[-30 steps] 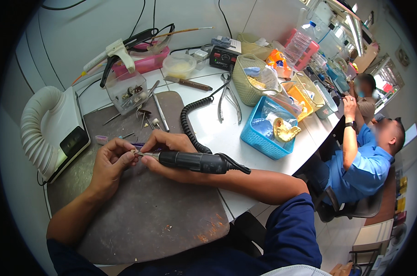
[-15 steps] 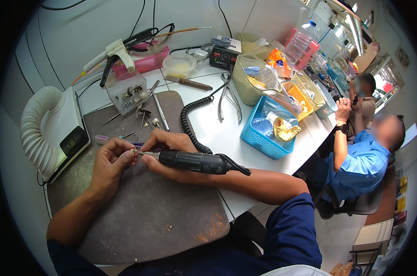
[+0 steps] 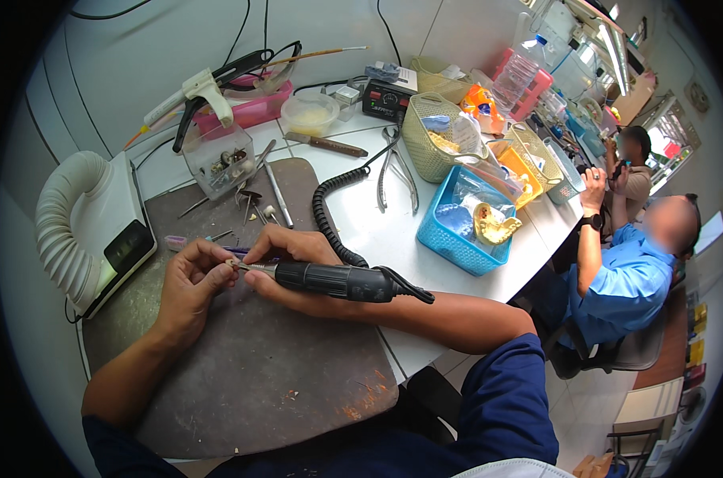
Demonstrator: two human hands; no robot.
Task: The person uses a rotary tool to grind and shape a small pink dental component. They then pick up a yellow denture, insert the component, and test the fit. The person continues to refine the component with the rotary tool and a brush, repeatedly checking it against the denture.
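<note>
My right hand (image 3: pixel 286 259) is wrapped round a black rotary handpiece (image 3: pixel 333 280), which lies nearly level and points left. A coiled black cord (image 3: pixel 323 209) runs from the handpiece's control box. At the metal tip, the fingers of my left hand (image 3: pixel 198 283) pinch a tiny pale piece (image 3: pixel 231 262), too small and covered to name. Both hands meet above the worn grey board (image 3: pixel 282 382). Just beyond them lie several mounted rotary bits (image 3: pixel 250 199) and small white bits, with a metal tool (image 3: pixel 278 193) beside them.
A white unit with a ribbed hose (image 3: pixel 66 223) stands left. Behind are a clear box of small parts (image 3: pixel 222 166), a glue gun (image 3: pixel 206 94) and the black control box (image 3: pixel 387 99). Pliers (image 3: pixel 397 182) and a blue basket with dental models (image 3: pixel 465 255) sit right. A blue-shirted person (image 3: pixel 628 275) sits farther right.
My hands and the handpiece hold almost the same place, with only a slight shift at the fingertips. The person in blue at the right has moved their head slightly.
</note>
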